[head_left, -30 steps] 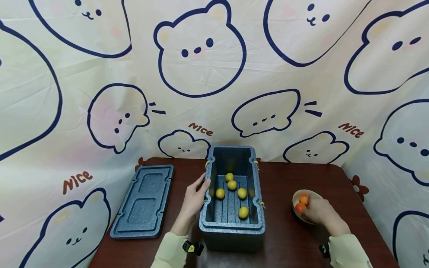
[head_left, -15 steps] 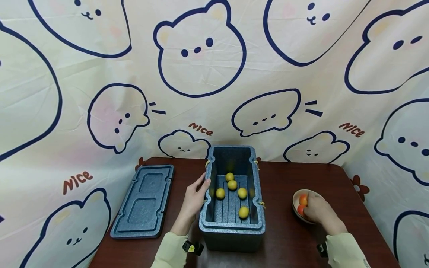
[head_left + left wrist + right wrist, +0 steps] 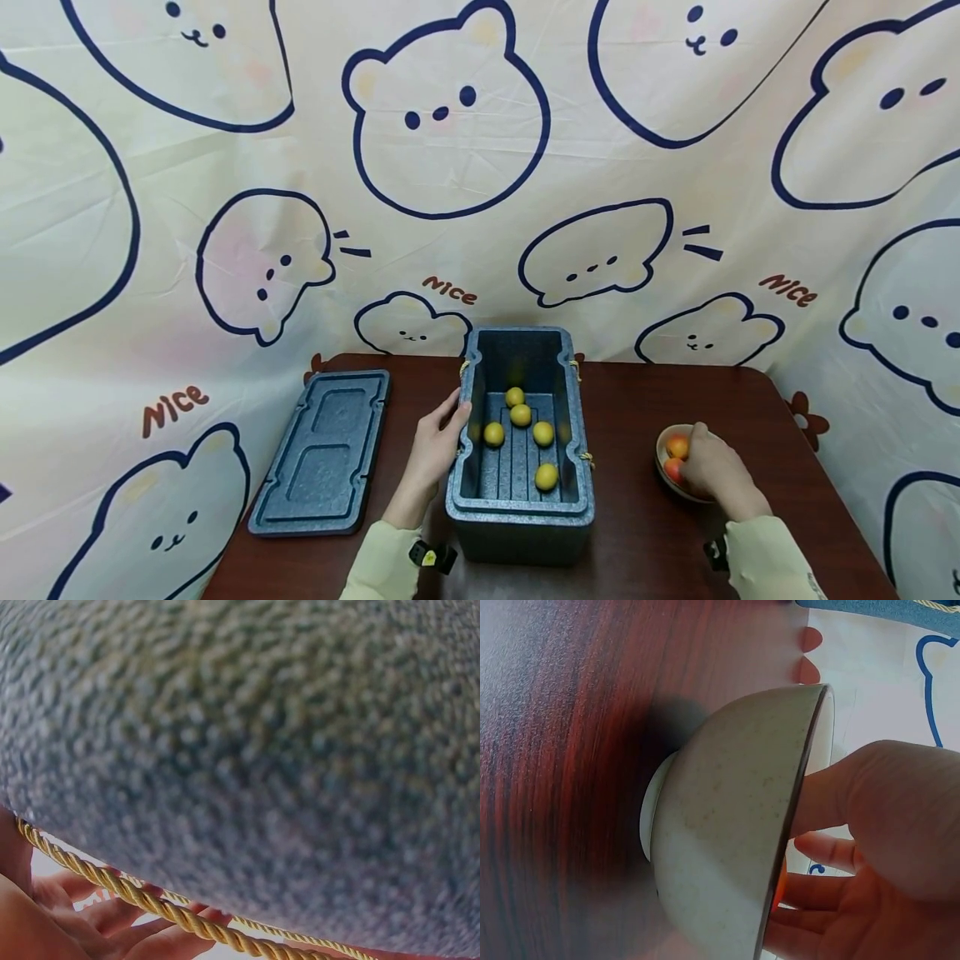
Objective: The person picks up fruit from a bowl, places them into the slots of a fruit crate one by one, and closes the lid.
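Note:
A long blue-grey foam box [image 3: 525, 533], its top uncovered, stands in the middle of the table with several small yellow fruits [image 3: 543, 433] on its ribbed floor. My left hand [image 3: 433, 442] grips its left wall, thumb at the rim; in the left wrist view its fingers [image 3: 112, 915] show behind a gold rope handle [image 3: 202, 925]. On the right stands a pale bowl [image 3: 720, 817] holding orange-red round fruits [image 3: 677, 447]. My right hand [image 3: 716, 471] reaches down into the bowl. Its fingertips are hidden inside, so I cannot tell whether they hold a fruit.
The box's blue-grey lid [image 3: 322, 458] lies flat on the dark wood table [image 3: 630, 525], left of the box. A cloth [image 3: 450, 167] printed with cartoon bears hangs behind the table and along its sides.
My right hand stays at the bowl; its wrist has shifted slightly left and its knuckles show higher over the rim. My left hand and the box have not moved.

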Demonstrator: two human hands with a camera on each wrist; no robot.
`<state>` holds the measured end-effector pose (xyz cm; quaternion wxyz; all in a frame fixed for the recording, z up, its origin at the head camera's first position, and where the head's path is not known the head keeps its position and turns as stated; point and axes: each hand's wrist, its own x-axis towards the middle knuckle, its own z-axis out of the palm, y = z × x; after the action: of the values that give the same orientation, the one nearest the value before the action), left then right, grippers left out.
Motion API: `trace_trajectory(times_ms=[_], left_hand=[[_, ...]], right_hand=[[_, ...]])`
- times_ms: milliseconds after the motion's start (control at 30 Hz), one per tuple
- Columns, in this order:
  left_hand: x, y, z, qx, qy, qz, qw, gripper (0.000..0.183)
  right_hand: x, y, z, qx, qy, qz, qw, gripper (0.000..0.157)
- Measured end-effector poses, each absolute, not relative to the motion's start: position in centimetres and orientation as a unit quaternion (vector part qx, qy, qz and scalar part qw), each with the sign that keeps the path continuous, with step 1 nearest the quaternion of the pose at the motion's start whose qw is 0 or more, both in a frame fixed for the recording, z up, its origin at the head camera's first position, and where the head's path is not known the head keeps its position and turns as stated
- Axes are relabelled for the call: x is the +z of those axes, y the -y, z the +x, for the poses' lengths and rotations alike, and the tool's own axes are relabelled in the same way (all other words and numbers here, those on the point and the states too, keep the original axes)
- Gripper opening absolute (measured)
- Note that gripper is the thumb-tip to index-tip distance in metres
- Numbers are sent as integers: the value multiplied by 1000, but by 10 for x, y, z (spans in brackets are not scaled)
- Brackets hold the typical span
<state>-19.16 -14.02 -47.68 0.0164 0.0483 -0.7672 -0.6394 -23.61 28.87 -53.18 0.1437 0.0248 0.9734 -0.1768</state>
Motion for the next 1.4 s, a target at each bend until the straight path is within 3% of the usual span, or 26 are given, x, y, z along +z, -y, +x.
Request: trace_trajectory(times_ms=[267,500,1400], left_hand=[[-477,140,-191,-642,765,48,14,59],[-476,140,-191,-636,769,50,15,59],[-476,140,-191,-639,767,51,10,58]], right_hand=[[-529,-298,-233,-164,-981,-2,106,52],[-522,-307,-232,-145,-985,-42,84,28],[-425,-296,-249,-229,-964,-134,13,40]])
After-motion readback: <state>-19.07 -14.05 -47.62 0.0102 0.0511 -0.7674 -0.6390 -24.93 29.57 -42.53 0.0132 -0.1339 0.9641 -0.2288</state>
